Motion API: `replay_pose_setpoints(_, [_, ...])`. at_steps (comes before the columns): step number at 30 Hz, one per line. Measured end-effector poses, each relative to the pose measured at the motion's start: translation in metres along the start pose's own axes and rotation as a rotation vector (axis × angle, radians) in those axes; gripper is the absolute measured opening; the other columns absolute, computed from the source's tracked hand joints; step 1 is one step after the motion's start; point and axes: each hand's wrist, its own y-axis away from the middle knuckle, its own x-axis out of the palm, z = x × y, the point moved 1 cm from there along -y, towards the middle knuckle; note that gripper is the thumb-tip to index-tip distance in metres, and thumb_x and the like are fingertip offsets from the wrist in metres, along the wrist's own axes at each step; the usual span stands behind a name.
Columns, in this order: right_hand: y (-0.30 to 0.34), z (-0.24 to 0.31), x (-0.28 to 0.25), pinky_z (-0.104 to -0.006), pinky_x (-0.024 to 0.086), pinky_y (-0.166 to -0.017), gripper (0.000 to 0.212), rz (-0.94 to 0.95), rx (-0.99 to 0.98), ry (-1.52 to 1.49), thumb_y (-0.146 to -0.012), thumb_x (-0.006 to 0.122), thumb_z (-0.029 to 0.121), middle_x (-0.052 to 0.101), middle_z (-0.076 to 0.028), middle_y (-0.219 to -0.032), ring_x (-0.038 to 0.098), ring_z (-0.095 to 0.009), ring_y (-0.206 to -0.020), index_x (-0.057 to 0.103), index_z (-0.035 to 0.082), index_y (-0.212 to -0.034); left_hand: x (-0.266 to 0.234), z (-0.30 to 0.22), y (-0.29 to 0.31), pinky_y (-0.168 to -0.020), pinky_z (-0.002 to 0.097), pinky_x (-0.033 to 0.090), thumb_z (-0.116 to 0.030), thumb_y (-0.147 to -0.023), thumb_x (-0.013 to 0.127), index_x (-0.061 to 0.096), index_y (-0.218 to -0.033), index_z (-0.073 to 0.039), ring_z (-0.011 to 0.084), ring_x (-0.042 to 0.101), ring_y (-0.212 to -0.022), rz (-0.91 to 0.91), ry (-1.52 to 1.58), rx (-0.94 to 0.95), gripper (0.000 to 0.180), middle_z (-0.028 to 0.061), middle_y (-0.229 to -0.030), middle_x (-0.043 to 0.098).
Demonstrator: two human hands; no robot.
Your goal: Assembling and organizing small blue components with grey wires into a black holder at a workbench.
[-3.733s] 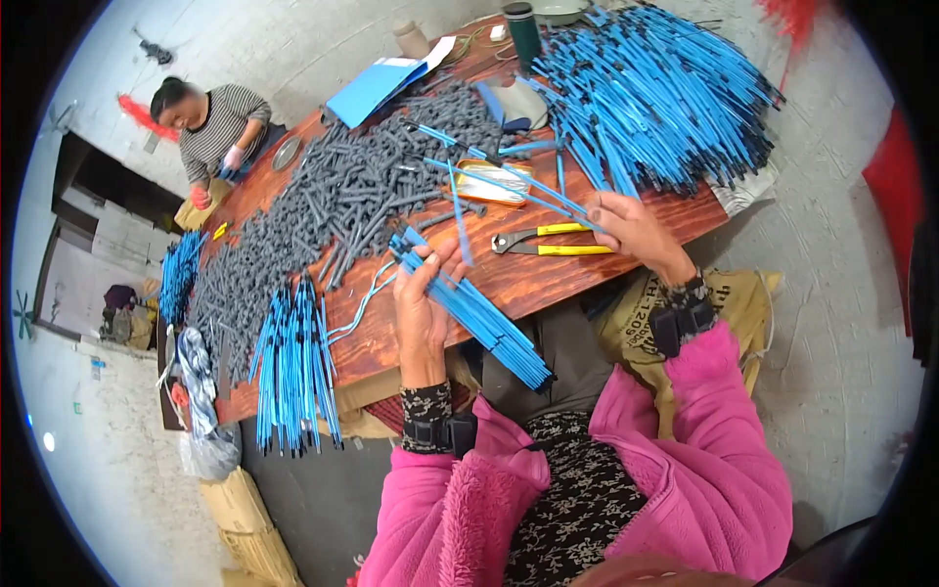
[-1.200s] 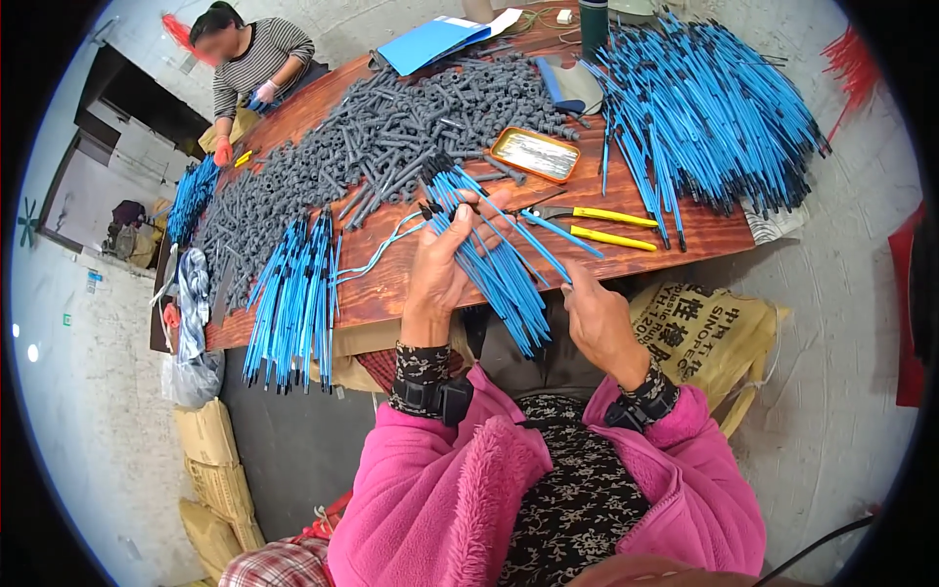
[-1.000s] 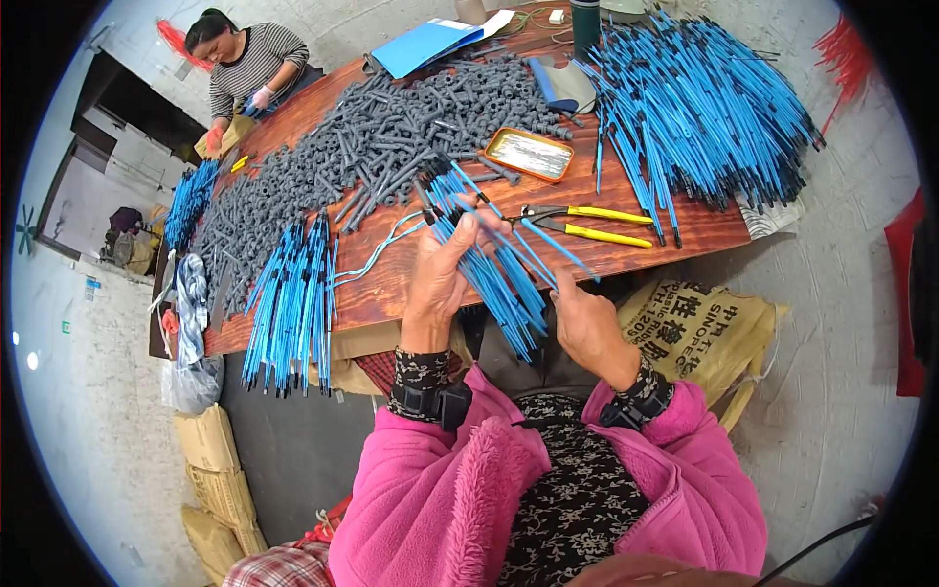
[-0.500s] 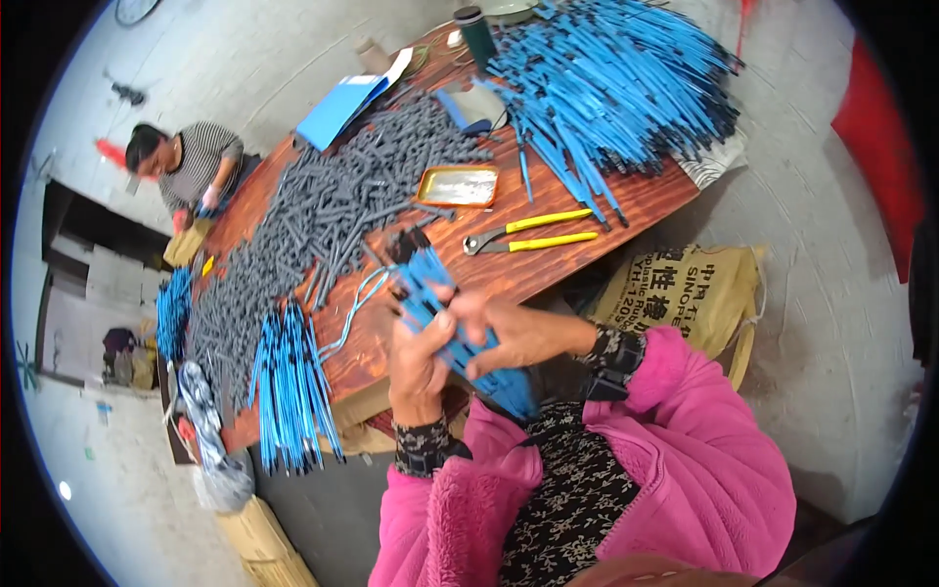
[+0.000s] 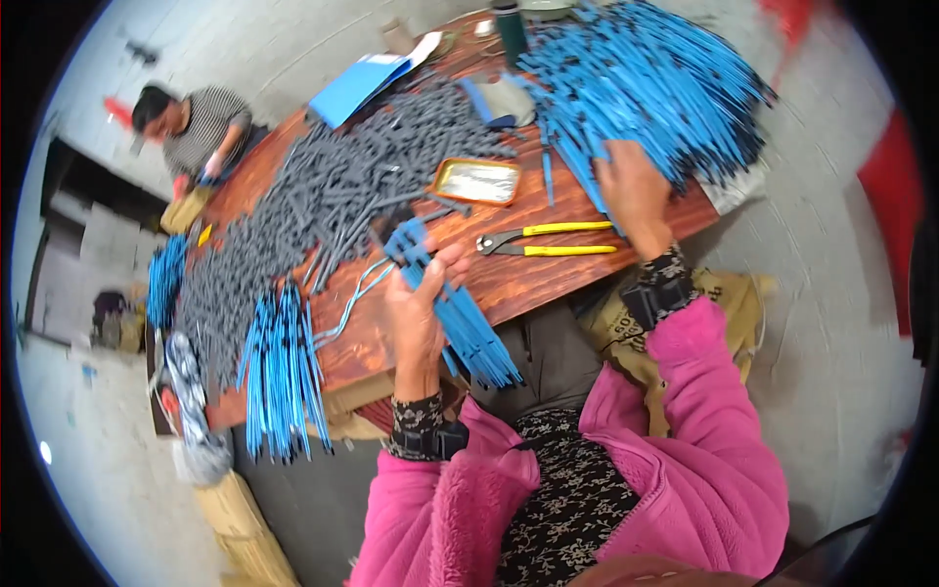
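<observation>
One bundle of black-tipped blue rods (image 5: 477,340) is clasped in my left hand (image 5: 416,311) by the wooden table (image 5: 364,335)'s near edge. My right hand (image 5: 636,196) meets the big rod pile (image 5: 646,88); whether it pinches any, I cannot tell.

The right grip (image 5: 636,188) has moved from the blue bundle (image 5: 471,328) to the large blue pile (image 5: 650,88).
</observation>
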Motion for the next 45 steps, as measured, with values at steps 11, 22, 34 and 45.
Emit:
replay_pose_setpoints(11, [-0.004, 0.071, -0.032, -0.0325, 0.051, -0.070, 0.016, 0.247, -0.122, -0.560, -0.089, 0.062, 0.010, 0.066, -0.011, -0.093, 0.065, -0.022, -0.082, 0.066, 0.000, -0.102, 0.008, 0.000, 0.009, -0.085, 0.0346, 0.056, -0.006, -0.095, 0.059, 0.053, -0.123, 0.003, 0.0224, 0.069, -0.095, 0.081, 0.009, -0.012, 0.031, 0.0190, -0.109, 0.068])
replay_pose_setpoints(22, [0.008, 0.166, -0.027, -0.0191, 0.044, -0.043, 0.011, 0.959, 0.206, -1.302, -0.089, 0.068, 0.009, 0.059, -0.001, -0.080, 0.056, -0.004, -0.056, 0.066, -0.001, -0.092, 0.013, 0.005, 0.017, -0.080, 0.0316, 0.058, -0.010, -0.094, 0.062, 0.056, -0.118, 0.002, 0.0204, 0.069, -0.089, 0.157, -0.104, 0.025, 0.028, 0.0124, -0.102, 0.068])
replay_pose_setpoints(34, [0.011, 0.175, -0.019, -0.0221, 0.036, -0.046, 0.012, 0.643, -0.118, -1.028, -0.085, 0.069, 0.010, 0.048, 0.002, -0.073, 0.043, -0.003, -0.054, 0.062, -0.001, -0.084, 0.007, 0.004, 0.011, -0.062, 0.0200, 0.046, -0.013, -0.095, 0.064, 0.059, -0.114, -0.004, 0.0034, 0.056, -0.075, 0.173, -0.157, -0.040, 0.022, -0.0021, -0.092, 0.063])
replay_pose_setpoints(45, [0.008, 0.182, -0.029, -0.0246, 0.035, -0.048, 0.017, 0.517, -0.105, -1.012, -0.086, 0.069, 0.014, 0.052, 0.002, -0.061, 0.044, -0.002, -0.055, 0.062, -0.002, -0.084, 0.017, -0.003, 0.014, -0.061, 0.0215, 0.049, -0.010, -0.093, 0.065, 0.058, -0.108, -0.003, 0.0055, 0.056, -0.069, 0.104, -0.092, -0.034, 0.018, -0.0007, -0.086, 0.063])
